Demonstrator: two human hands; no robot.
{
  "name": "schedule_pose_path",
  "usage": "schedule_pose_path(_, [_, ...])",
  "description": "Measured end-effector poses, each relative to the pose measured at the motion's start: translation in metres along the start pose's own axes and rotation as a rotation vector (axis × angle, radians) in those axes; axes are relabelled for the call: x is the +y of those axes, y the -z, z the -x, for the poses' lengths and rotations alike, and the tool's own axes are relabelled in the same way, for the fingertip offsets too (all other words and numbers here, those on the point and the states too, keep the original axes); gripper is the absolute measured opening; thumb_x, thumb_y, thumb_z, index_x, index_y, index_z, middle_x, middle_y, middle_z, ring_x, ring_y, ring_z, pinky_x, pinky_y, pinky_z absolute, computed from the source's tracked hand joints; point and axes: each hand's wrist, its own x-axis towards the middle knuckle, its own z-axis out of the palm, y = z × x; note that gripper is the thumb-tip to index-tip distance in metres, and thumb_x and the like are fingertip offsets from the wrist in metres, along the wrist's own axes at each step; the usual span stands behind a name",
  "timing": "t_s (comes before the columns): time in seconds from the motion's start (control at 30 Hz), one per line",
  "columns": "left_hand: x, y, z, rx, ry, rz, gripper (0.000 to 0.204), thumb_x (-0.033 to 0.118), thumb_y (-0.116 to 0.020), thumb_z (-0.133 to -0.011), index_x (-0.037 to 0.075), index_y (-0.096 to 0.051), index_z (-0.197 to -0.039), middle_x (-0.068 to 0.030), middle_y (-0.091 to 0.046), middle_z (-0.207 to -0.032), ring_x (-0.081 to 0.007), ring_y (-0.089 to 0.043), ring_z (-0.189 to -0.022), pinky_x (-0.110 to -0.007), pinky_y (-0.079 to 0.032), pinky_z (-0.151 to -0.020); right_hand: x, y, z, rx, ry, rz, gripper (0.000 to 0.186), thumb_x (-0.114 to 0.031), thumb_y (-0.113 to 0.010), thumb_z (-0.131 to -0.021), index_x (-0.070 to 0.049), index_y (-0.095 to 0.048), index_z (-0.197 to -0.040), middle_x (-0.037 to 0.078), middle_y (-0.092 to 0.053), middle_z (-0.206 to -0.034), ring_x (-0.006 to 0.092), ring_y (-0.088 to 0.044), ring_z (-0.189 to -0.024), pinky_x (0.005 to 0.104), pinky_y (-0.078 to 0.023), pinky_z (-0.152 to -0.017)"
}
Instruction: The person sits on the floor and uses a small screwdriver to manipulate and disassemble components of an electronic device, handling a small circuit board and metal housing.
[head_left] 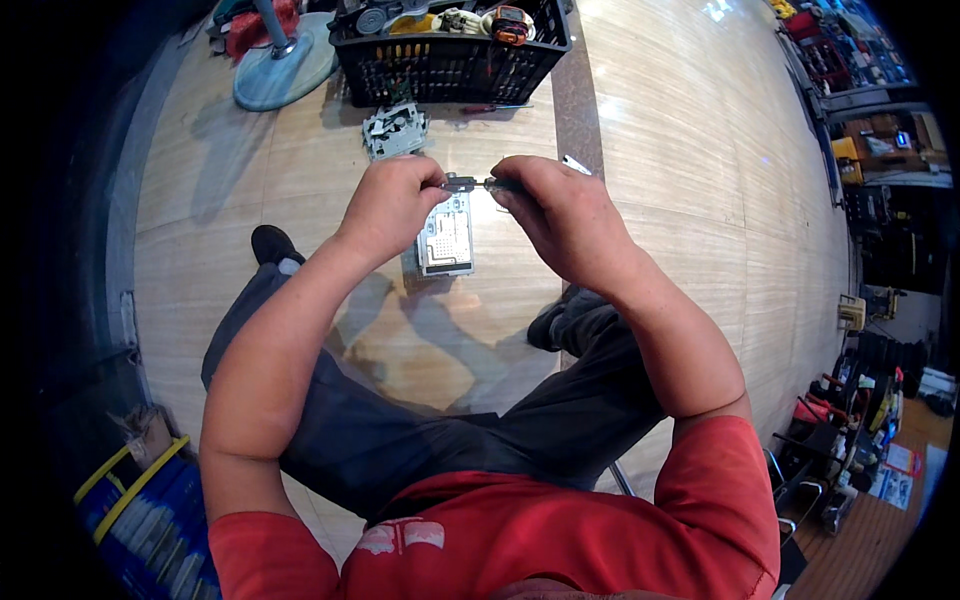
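The hands were a little apart, each pinched on one end of the same small piece of work. The left hand (388, 207), on the nine o'clock side, had thumb and fingertips closed on a small dark part (460, 184); the right hand (570, 218), at three o'clock, gripped a thin rod (481, 184) that met the part. Whether the two were one piece or separate could not be told. They were held in front of the person, just toward twelve o'clock from a silver metal box (447, 240) below.

Doing this well probably called for a still left hand, with the right making small, straight movements along the rod's line; bending it sideways would risk slipping or straining the join. Working over the box seemed a mild hazard, since a dropped piece could strike it or bounce toward the metal bracket (394, 130) at eleven o'clock on the floor (680, 200).
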Motion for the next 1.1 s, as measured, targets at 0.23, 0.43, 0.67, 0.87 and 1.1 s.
schedule_pose_path(0.23, [-0.003, 0.005, 0.003, -0.158, 0.047, -0.075, 0.021, 0.007, -0.072, -0.082, -0.001, -0.069, -0.101, -0.0185, -0.069, -0.094, -0.0345, -0.067, -0.089, -0.043, -0.052, -0.08, 0.001, -0.007, -0.001, -0.077, -0.045, 0.018, 0.019, -0.018, -0.061, -0.096, -0.002, -0.061, -0.106, 0.021, -0.067, -0.097, 0.0422, -0.065, -0.089, 0.0481, -0.052, -0.077])
schedule_pose_path(0.43, [-0.015, 0.011, 0.005, -0.379, 0.117, -0.411, 0.031, 0.008, -0.075, -0.08, 0.003, -0.068, -0.11, -0.0204, -0.069, -0.099, -0.0384, -0.066, -0.099, -0.047, -0.052, -0.085, 0.011, -0.04, 0.005, -0.234, -0.105, 0.017, 0.015, -0.012, -0.058, -0.095, -0.001, -0.059, -0.105, 0.022, -0.066, -0.096, 0.043, -0.064, -0.091, 0.0499, -0.051, -0.078])
schedule_pose_path(0.67, [-0.01, 0.022, -0.005, -0.345, 0.124, -0.485, 0.02, -0.001, -0.061, -0.081, 0.001, -0.071, -0.098, -0.0208, -0.071, -0.102, -0.0375, -0.069, -0.1, -0.047, -0.056, -0.083, 0.052, -0.109, 0.016, -0.421, -0.093, 0.107, 0.02, -0.01, -0.056, -0.094, 0.0, -0.059, -0.112, 0.023, -0.066, -0.099, 0.0435, -0.064, -0.092, 0.0495, -0.052, -0.081])
schedule_pose_path(0.87, [-0.004, 0.032, -0.013, -0.3, 0.123, -0.492, 0.022, -0.002, -0.062, -0.081, 0.002, -0.075, -0.098, -0.0193, -0.072, -0.103, -0.0355, -0.071, -0.098, -0.046, -0.058, -0.079, 0.082, -0.142, 0.013, -0.377, -0.109, 0.14, 0.019, -0.012, -0.054, -0.096, -0.001, -0.06, -0.11, 0.026, -0.067, -0.098, 0.0443, -0.065, -0.092, 0.0497, -0.052, -0.081])
schedule_pose_path(1.1, [0.001, 0.039, -0.015, -0.334, 0.144, -0.468, 0.025, 0.001, -0.064, -0.08, 0.003, -0.076, -0.101, -0.0172, -0.073, -0.106, -0.0328, -0.072, -0.098, -0.044, -0.059, -0.078, 0.094, -0.155, 0.014, -0.432, -0.17, 0.172, 0.02, -0.015, -0.055, -0.096, 0.0, -0.061, -0.109, 0.026, -0.068, -0.098, 0.0446, -0.065, -0.092, 0.0497, -0.052, -0.081])
